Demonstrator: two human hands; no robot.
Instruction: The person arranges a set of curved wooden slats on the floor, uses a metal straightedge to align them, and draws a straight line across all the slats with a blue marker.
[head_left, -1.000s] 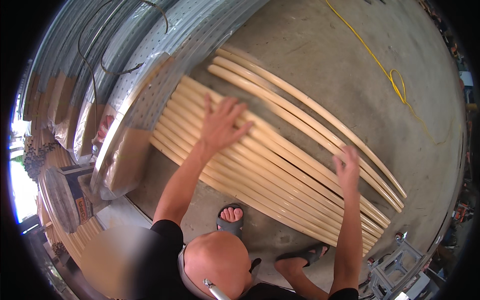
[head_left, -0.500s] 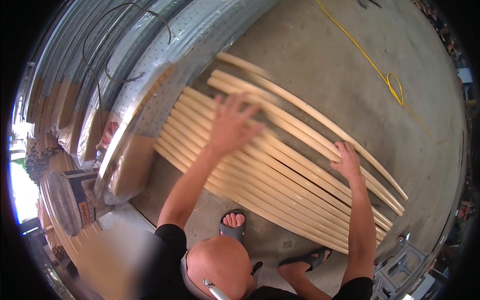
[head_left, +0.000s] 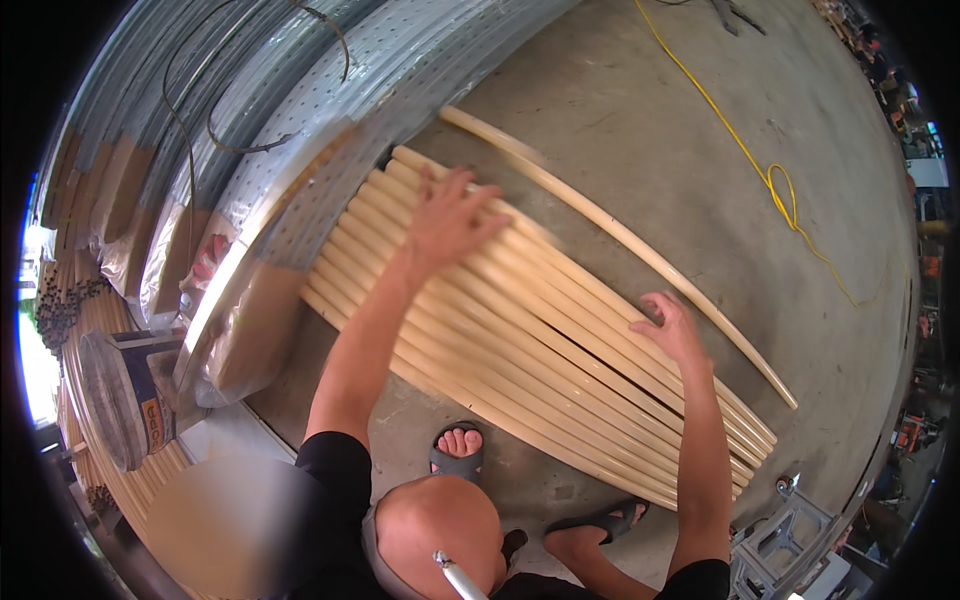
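Note:
Long cream-coloured tubes [head_left: 500,330] lie side by side in a row on the concrete floor, slanting from upper left to lower right. My left hand [head_left: 455,222] rests with spread fingers over the upper-left part of the row. At the far edge of the row, toward its right end, is my right hand [head_left: 672,328], its thumb and fingers apart and gripping nothing. One single tube [head_left: 630,238] lies apart beyond the row, with a strip of floor between. Blur softens parts of the tubes.
Long grey perforated metal profiles [head_left: 350,110], wrapped in plastic, are stacked at upper left. A round bucket [head_left: 110,400] stands at left. A yellow cord [head_left: 780,200] trails over the floor at right. A grey metal frame [head_left: 785,545] sits at lower right. My sandalled feet [head_left: 458,455] are near the row.
Two tubes that lay apart beyond the row now lie against it, moved toward me. My right hand has come off the tube it held; my left hand has shifted slightly left.

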